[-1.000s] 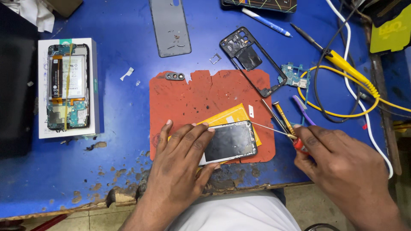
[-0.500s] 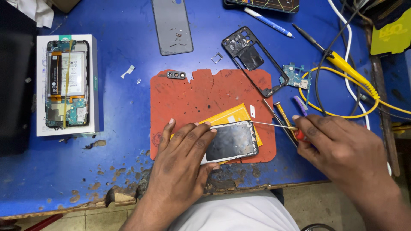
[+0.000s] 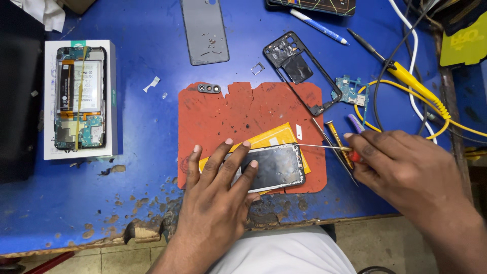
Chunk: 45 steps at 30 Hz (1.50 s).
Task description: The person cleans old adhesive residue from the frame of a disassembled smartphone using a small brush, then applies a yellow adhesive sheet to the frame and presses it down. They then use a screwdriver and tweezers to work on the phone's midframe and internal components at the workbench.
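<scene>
**Phone screen pinned flat, thin tool at its far right corner**

The left hand [image 3: 215,195] lies fingers spread on the phone screen [image 3: 274,167], pressing it onto the red mat [image 3: 243,114] at the near edge of the blue table [image 3: 142,122]. The right hand [image 3: 406,172] pinches a thin screwdriver [image 3: 324,147], its tip touching the screen's far right corner. A yellow card [image 3: 271,138] lies under the screen. An opened phone [image 3: 80,96] rests on a white box [image 3: 50,101], far left.

blue bench [image 3: 142,203] | red mat [image 3: 243,109] | white box [image 3: 112,96] | grey back cover [image 3: 204,30] | pen [image 3: 319,26]
</scene>
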Motion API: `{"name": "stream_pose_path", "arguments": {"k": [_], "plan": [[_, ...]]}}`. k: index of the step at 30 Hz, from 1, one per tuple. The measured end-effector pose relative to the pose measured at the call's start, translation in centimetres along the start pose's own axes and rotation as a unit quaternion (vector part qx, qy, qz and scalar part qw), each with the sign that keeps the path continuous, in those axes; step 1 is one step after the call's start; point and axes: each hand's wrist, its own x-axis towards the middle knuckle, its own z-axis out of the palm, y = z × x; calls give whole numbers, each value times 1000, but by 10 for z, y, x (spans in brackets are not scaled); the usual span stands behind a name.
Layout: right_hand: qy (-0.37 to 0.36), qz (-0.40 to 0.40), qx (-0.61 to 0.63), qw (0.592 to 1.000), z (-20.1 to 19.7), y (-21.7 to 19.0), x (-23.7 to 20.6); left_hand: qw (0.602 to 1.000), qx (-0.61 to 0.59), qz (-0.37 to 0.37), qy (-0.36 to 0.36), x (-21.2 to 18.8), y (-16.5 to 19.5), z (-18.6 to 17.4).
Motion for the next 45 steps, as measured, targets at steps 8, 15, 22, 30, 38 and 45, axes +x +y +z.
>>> {"name": "stream_pose_path", "arguments": {"k": [8, 15, 22, 30, 38, 45], "plan": [[-18, 30, -42, 998, -4, -2, -12, 1000, -7, -9, -9, 0, -1, 2], [-31, 112, -53, 992, -8, -8, -21, 1000, -13, -8, -5, -1, -3, 2], [-16, 59, 14, 998, -2, -5, -24, 1000, -19, -6, 2, 0, -3, 3], [-17, 62, 24, 998, 1, -4, -30, 1000, -22, -3, 6, 0, -4, 2], [-36, 53, 12, 998, 1, -4, -40, 1000, -26, -7, 3, 0, -4, 4], [-30, 34, 29, 999, -5, -5, -40, 1000, -25, -9, -3, 1, -4, 4]]}}
